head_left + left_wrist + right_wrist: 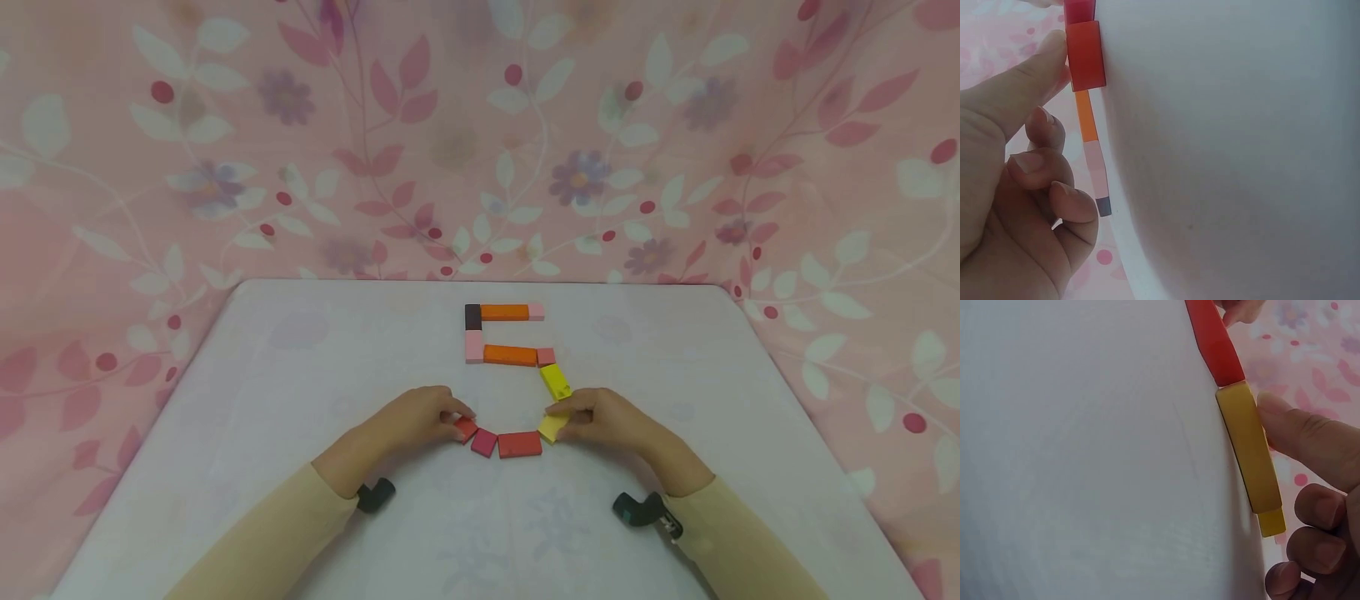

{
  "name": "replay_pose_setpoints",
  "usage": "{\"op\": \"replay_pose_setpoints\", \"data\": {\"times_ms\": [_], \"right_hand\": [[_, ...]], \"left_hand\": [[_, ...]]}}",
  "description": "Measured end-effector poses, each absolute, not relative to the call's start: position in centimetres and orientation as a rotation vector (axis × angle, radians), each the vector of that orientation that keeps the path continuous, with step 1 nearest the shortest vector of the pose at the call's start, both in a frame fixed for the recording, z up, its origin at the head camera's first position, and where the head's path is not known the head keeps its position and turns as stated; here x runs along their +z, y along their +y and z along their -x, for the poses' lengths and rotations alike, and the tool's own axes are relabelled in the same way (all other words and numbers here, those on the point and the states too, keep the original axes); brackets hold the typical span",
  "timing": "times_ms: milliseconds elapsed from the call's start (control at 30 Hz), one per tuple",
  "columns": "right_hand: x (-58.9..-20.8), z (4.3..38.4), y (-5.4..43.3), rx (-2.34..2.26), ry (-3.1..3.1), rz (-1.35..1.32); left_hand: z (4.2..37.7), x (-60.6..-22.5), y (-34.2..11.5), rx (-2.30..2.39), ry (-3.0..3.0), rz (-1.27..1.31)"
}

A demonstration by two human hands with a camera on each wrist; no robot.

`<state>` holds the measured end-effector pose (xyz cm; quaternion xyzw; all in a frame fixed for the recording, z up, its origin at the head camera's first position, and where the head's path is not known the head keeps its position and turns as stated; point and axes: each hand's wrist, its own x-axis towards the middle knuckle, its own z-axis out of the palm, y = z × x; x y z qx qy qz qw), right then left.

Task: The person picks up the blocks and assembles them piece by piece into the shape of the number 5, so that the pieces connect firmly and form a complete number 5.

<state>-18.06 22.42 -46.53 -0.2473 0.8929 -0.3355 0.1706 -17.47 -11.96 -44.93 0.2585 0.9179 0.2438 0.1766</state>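
Coloured blocks form a figure like a 5 on the table. My left hand (416,417) has thumb and forefinger at the red block (466,429) that ends the curve; the left wrist view shows the thumb against this block's side. My right hand (607,421) holds the lower yellow block (553,428) between thumb and fingers, partly covering it. Between the hands lie a crimson block (484,442) and a longer red block (520,444). Above the right fingers sits another yellow block (555,381), slanted, its lower end close to the fingertips.
Farther back are a pink block (546,357), a long orange block (510,355), a light pink block (474,347), a black block (472,317), a second orange block (505,312) and a small pink block (536,312). A white table (300,358) meets a floral cloth (480,125) behind.
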Motion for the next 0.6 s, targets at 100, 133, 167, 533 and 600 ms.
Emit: {"op": "replay_pose_setpoints", "data": {"times_ms": [100, 133, 167, 533, 600], "right_hand": [[-46.41, 17.91, 22.17, -0.956, 2.526, 0.692], [-46.38, 17.86, 22.11, -0.955, 2.523, 0.686], [-46.36, 17.83, 22.05, -0.956, 2.522, 0.684], [-46.16, 18.16, 22.12, -0.921, 2.528, 0.752], [-46.17, 18.28, 22.22, -0.915, 2.523, 0.768]], "left_hand": [[17.41, -44.78, -11.92, 0.688, 2.6, -0.736], [17.39, -44.77, -11.91, 0.685, 2.601, -0.737], [17.38, -44.77, -11.9, 0.683, 2.601, -0.737], [17.47, -45.0, -11.91, 0.691, 2.611, -0.735], [17.46, -45.0, -11.9, 0.7, 2.608, -0.735]]}}
